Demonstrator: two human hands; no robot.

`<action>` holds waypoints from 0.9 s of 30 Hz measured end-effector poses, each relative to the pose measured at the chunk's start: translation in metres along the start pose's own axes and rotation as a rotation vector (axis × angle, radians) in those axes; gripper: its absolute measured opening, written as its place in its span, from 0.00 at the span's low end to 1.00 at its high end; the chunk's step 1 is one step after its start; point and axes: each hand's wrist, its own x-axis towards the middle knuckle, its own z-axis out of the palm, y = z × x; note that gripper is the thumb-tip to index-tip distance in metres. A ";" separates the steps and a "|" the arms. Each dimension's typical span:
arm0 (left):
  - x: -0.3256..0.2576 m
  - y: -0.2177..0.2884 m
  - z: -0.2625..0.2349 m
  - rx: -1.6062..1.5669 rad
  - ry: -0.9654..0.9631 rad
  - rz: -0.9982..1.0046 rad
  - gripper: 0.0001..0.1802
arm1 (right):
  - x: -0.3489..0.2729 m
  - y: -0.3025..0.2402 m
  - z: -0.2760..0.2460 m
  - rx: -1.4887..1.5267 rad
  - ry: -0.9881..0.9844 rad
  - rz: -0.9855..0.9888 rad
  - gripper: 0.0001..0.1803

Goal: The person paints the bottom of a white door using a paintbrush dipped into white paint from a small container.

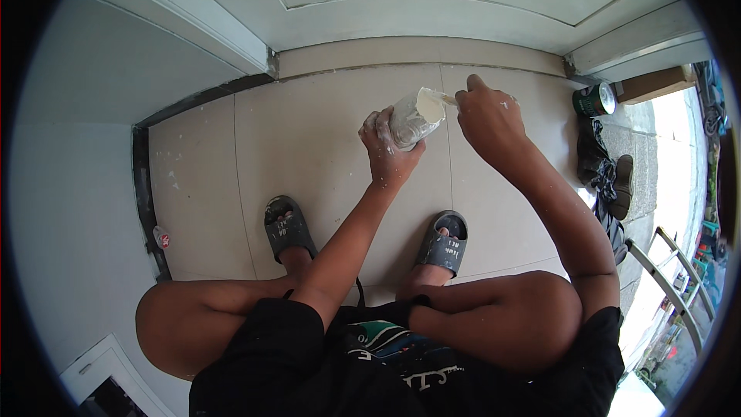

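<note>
My left hand (pixel 387 153) is wrapped round a whitish, smeared cup (pixel 411 122), tilted to the right, with a creamy white substance at its mouth. My right hand (pixel 490 114) is closed round a small pale-ended tool (pixel 447 98). The tool's tip meets the cup's rim; its handle is hidden in the fingers, and I cannot tell whether it is a brush or a scraper. White smears mark both hands.
Ahead stands a pale panelled door (pixel 432 11) above a tiled floor (pixel 309 123). A dark green can (pixel 593 100), a cardboard box (pixel 656 85), a black plastic bag (pixel 593 150) and shoes (pixel 622 188) lie at the right. A metal ladder (pixel 670 282) stands lower right.
</note>
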 end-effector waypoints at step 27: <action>0.015 -0.131 -0.062 -0.166 0.112 -0.461 0.47 | 0.117 -0.086 0.132 1.432 -0.120 0.320 0.19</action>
